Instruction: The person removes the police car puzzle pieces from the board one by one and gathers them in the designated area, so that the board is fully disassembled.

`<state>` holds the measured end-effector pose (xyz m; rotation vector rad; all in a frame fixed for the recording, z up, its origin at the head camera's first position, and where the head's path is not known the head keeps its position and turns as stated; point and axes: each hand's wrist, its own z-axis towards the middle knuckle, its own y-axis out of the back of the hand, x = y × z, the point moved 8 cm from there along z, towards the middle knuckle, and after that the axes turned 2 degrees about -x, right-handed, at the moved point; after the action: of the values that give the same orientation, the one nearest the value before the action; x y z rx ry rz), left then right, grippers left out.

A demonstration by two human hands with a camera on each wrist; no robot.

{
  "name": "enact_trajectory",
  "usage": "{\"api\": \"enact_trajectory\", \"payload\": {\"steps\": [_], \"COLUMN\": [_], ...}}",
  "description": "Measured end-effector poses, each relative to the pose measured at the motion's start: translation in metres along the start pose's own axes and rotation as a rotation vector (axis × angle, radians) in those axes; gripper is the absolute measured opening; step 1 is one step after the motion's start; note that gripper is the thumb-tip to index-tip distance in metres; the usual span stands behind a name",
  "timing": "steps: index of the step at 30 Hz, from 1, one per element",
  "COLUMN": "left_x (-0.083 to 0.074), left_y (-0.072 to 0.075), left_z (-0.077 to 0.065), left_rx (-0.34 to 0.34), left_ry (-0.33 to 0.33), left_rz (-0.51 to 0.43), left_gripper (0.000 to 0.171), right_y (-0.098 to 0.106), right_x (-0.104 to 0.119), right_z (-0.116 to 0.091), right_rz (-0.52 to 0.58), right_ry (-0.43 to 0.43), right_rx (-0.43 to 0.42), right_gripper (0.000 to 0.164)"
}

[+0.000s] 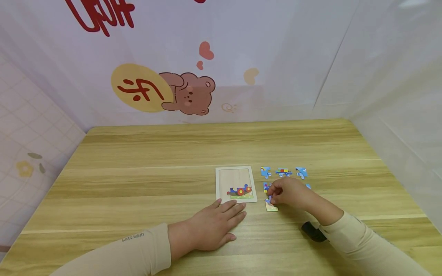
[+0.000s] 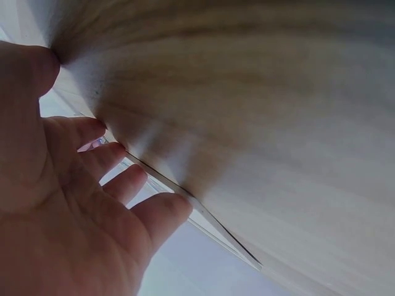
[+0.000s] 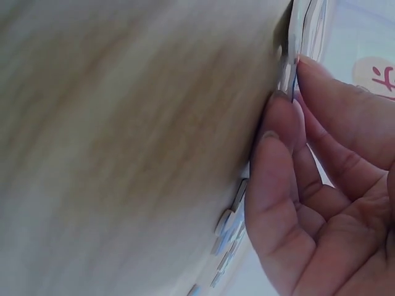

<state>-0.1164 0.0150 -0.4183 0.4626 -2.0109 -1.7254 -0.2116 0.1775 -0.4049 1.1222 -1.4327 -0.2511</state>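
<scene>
A wooden puzzle board (image 1: 217, 184) with a raised rim lies on the table; joined red, blue and green pieces (image 1: 241, 192) fill its lower right part. My left hand (image 1: 215, 226) rests on the table palm down, fingers spread, fingertips at the board's near edge. To the right of the board, my right hand (image 1: 290, 193) pinches a jigsaw piece (image 1: 271, 207) with a pale yellow-green lower part, its upper part hidden by the fingers. In the right wrist view, the fingers (image 3: 281, 166) are curled, with thumb and index at a thin piece edge.
Loose puzzle pieces lie around the right hand: a blue corner piece (image 1: 265, 172), a piece with red and yellow (image 1: 284, 172), another blue one (image 1: 302, 172), and partly covered ones (image 1: 265, 187). A black object (image 1: 313, 232) sits beneath the right wrist. White curtains (image 1: 276, 96) enclose the table.
</scene>
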Motion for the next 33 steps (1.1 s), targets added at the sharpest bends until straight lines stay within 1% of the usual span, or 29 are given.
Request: {"api": "enact_trajectory", "payload": {"steps": [9, 11, 15, 19, 24, 31, 33], "left_x": [0.0, 0.0, 0.0, 0.0, 0.0, 0.001, 0.001], "left_y": [0.0, 0.001, 0.001, 0.002, 0.002, 0.001, 0.001], "left_z": [0.0, 0.0, 0.0, 0.0, 0.0, 0.0, 0.0], "left_rx": [0.0, -0.003, -0.006, -0.006, -0.008, -0.006, -0.008], "left_ry": [-0.003, -0.001, 0.0, 0.001, -0.002, -0.002, -0.003], "left_rz": [-0.003, 0.001, 0.006, 0.01, 0.018, 0.006, 0.003], "left_gripper": [0.059, 0.059, 0.059, 0.058, 0.058, 0.058, 0.058], "right_y": [-0.003, -0.001, 0.004, 0.01, 0.012, 0.006, 0.003], "right_x": [0.001, 0.002, 0.006, 0.01, 0.018, 0.033, 0.036], "right_z": [0.0, 0.001, 0.003, 0.008, 0.015, 0.028, 0.032], "right_rz": [0.005, -0.006, -0.043, -0.047, -0.043, 0.009, 0.008], "right_ry": [0.001, -0.006, 0.005, 0.03, 0.053, 0.056, 0.055], "right_rx": [0.008, 0.002, -0.029, -0.066, -0.101, -0.086, -0.08], "right_gripper": [0.007, 0.007, 0.006, 0.007, 0.014, 0.017, 0.016]}}
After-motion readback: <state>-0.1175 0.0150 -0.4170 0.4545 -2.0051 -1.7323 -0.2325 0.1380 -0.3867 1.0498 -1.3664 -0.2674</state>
